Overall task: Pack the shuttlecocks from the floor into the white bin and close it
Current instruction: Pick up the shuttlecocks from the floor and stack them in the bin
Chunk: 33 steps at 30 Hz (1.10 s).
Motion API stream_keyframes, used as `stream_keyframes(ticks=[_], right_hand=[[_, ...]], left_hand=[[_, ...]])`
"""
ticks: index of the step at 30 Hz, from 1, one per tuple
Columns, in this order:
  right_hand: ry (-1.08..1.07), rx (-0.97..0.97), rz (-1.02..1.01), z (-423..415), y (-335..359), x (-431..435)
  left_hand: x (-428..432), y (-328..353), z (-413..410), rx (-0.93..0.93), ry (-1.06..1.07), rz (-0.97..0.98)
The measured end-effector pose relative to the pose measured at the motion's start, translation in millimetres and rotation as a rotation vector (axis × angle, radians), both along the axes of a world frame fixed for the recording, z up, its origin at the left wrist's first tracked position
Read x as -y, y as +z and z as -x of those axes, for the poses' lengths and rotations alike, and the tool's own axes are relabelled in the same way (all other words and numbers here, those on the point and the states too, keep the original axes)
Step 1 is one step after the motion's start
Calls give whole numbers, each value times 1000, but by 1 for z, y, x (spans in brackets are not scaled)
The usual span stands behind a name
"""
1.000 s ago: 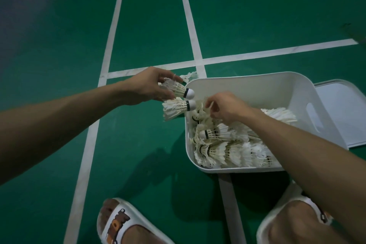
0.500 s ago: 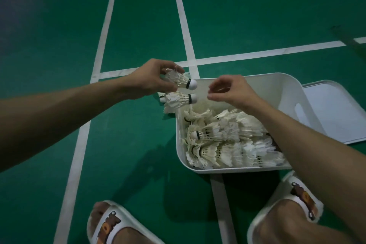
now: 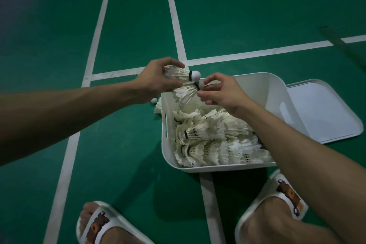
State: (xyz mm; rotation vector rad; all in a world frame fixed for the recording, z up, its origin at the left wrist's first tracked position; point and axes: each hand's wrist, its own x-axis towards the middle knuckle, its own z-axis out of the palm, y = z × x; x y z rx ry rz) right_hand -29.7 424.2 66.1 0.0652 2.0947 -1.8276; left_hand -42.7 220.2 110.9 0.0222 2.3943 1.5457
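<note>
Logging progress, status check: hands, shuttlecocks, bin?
Left hand grips upper shuttlecock; right hand pinches lower shuttlecock at cork. White bin open, lid on floor. Stray shuttlecock on floor beside bin.

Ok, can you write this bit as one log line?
left hand: holds two white feather shuttlecocks | right hand: pinches lower shuttlecock cork | white plastic bin: open, part full | flat white lid: beside bin

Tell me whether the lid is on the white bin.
No, the lid lies flat beside the open white bin.
</note>
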Motion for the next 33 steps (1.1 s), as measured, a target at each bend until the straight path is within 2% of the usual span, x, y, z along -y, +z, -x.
stream_keyframes(ticks=[6, 13, 19, 21, 23, 26, 30, 33], right_hand=[[-97, 4, 56, -3, 0, 4], [-249, 155, 224, -1, -4, 14], [-341, 222, 348, 7, 0, 11], [-333, 156, 229, 9, -3, 7], [-244, 20, -45, 9, -5, 5], [22, -189, -456, 6, -6, 8], [356, -334, -865, 2, -14, 21], [324, -398, -1054, 3, -23, 31]], left_hand=[[-3, -8, 3, 74, 38, -53], [-4, -14, 3, 122, 44, -111], [5, -9, 8, 68, 51, -103], [9, -8, 9, 32, 43, -73], [12, -7, 8, 13, 47, -58], [16, -7, 6, 4, 34, -40], [26, -9, 0, 8, 16, -23], [33, -12, -3, 7, 19, -4]])
